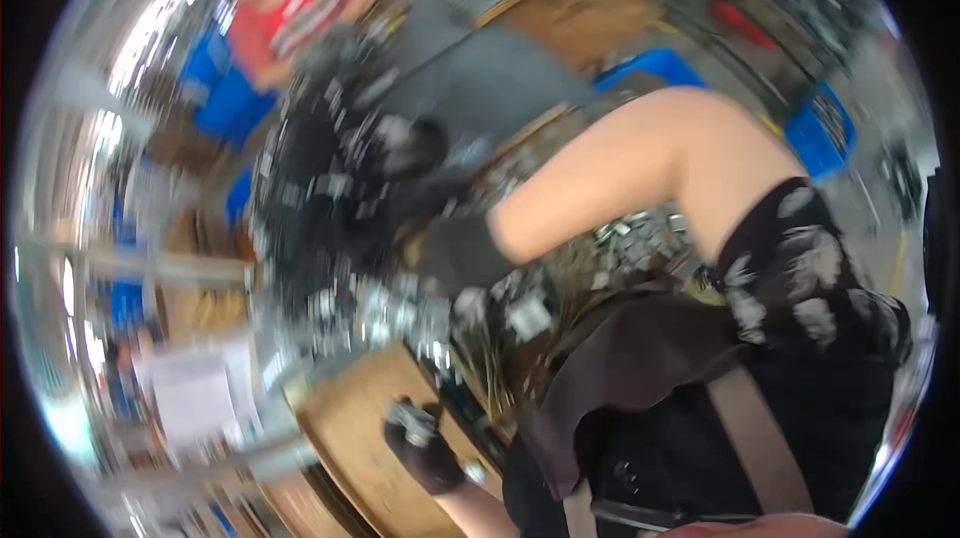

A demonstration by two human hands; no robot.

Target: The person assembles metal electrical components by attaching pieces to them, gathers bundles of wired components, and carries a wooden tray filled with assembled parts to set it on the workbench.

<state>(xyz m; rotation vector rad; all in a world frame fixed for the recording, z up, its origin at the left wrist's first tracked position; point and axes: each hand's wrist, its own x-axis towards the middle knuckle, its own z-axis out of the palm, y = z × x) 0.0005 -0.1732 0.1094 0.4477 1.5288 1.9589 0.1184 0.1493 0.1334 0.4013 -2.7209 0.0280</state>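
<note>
The left hand [428, 453], lower centre, grasps a small silvery part [412, 421] above a tan panel [345, 408]. The right hand [460, 253], mid-frame, meets the heap of metal parts [640, 243]; blur prevents telling its grip. Apparent progress: one part in hand, many remaining loose.

Dressed in a dark plum-brown apron [640, 368] with a curving edge. Upper right of the apron, wearing a loose black sleeve [800, 273] printed with pale leaf shapes. Below the apron's right side, showing black clothing [840, 403] crossed by a flat taupe band [762, 433]. Left of the apron, gloved darkly on right hand [462, 253] and left hand [428, 448].
</note>
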